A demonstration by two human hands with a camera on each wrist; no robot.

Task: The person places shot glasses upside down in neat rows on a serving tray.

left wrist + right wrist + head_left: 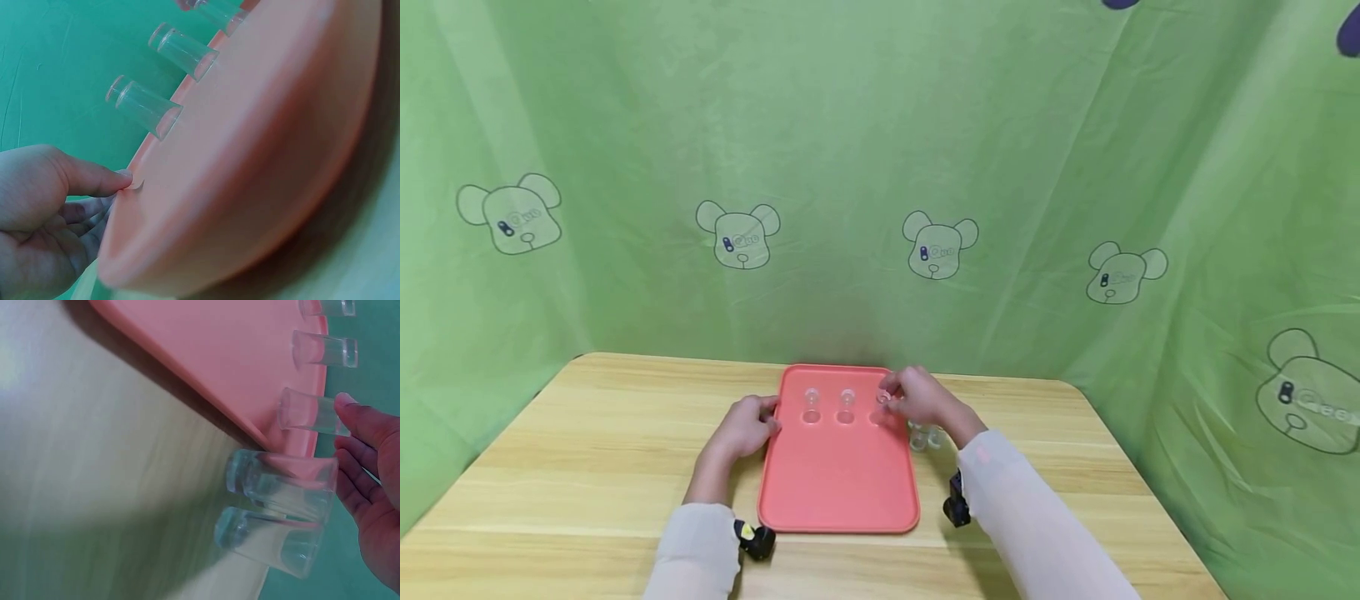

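Note:
A pink tray [842, 492] lies on the wooden table. Along its far end stand three clear small glasses in a row, a left one [812, 416], a middle one [846, 415] and a right one [299, 410]; their wider ends appear to face down. My right hand [917, 394] pinches the right glass near its top with thumb and fingers. At the tray's left rim my left hand [747, 427] grips the edge, thumb on top [103, 180] and fingers curled under. More clear glasses [284, 481] stand upright beside the tray's right edge, below my right hand.
The wooden table [587, 467] extends on both sides of the tray. Behind it hangs a green curtain [835, 167] printed with bear heads, which also runs down the left and right sides. Each wrist wears a small black camera [957, 502].

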